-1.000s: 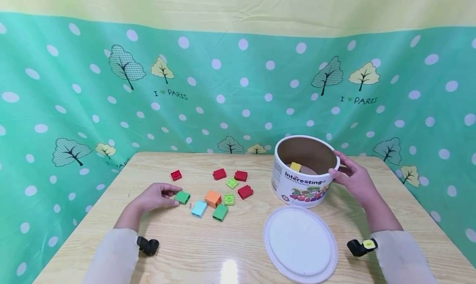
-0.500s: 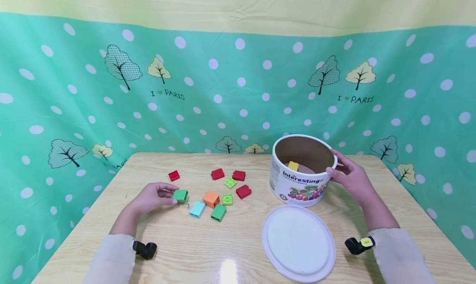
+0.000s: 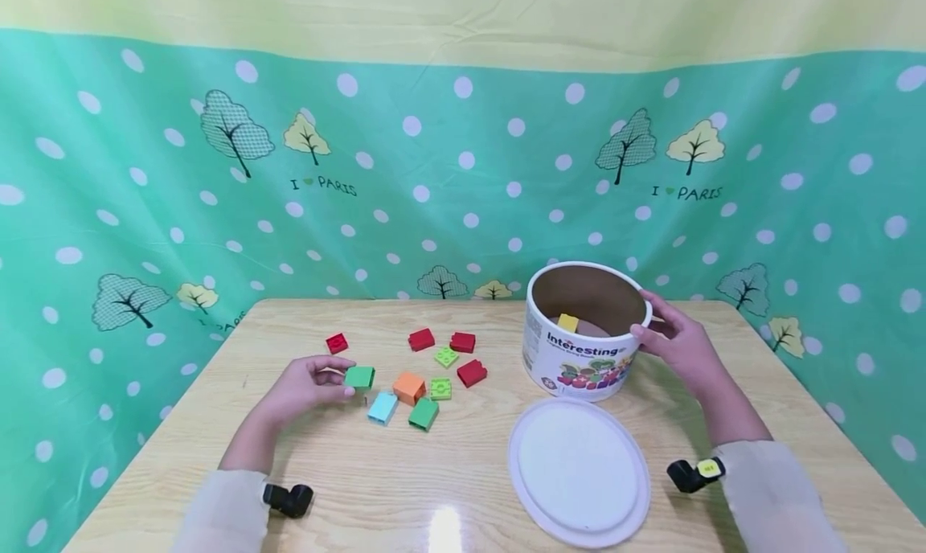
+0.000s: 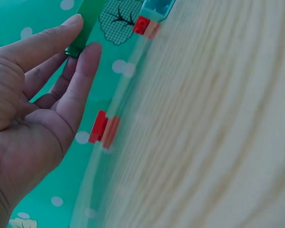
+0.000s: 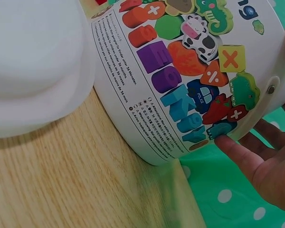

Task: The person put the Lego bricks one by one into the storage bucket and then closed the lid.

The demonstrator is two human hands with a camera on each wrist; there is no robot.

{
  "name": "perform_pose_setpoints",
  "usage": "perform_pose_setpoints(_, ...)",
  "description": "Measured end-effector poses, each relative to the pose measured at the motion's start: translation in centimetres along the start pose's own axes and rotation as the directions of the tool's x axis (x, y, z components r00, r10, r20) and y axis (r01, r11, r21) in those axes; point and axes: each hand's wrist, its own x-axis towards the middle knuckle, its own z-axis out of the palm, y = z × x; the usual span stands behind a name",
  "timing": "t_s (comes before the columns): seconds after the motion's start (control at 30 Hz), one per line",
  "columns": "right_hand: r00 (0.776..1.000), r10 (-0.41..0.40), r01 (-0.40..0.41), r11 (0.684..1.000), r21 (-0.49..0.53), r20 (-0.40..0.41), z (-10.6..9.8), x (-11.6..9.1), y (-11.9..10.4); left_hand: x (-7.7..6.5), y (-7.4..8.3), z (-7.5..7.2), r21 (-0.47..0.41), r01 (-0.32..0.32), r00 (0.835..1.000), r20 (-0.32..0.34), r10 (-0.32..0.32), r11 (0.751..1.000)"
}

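Note:
My left hand [image 3: 307, 386] pinches a green toy block [image 3: 359, 378] between thumb and fingertips, just left of the loose blocks. In the left wrist view the green block [image 4: 88, 23] is partly cut off by the top edge. With my right hand [image 3: 680, 348] I hold the rim of a white round bucket [image 3: 586, 368], thumb against its outer side. A yellow block [image 3: 567, 322] lies inside the bucket. Close to the held block are a light blue block [image 3: 383, 408], an orange block [image 3: 409, 387] and a second green block [image 3: 424, 414].
Several red blocks [image 3: 421, 340] and lime green studded pieces [image 3: 440, 388] lie farther back on the wooden table [image 3: 347, 481]. A white round lid [image 3: 579, 473] sits in front of the bucket. Behind the table hangs a green dotted cloth [image 3: 405, 239].
My left hand has raised the green block slightly and shifted it right, towards the other blocks. The right hand keeps its hold on the bucket. The head view has shifted a little.

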Motion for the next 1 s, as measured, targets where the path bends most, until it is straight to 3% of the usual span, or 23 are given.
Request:
perform_pose_setpoints(0.43, 1.0, -0.012, 0.012, 1.0, -0.001, 0.001, 0.3, 0.1, -0.1, 0.0, 2.7, 2.2, -0.093, -0.078, 0.993, -0.101, 0.068, 0.993)
perform_pose_setpoints(0.73, 1.0, -0.014, 0.014, 1.0, 0.0, -0.002, -0.2, 0.0, -0.4, 1.1, 5.5, 4.9, -0.181, -0.146, 0.989, -0.06, 0.138, 0.972)
perform_pose_setpoints(1.0, 1.0, -0.002, 0.002, 1.0, 0.004, 0.002, -0.1, 0.1, -0.1, 1.9, 7.9, 7.0, -0.213, -0.156, 0.987, 0.011, 0.162, 0.965)
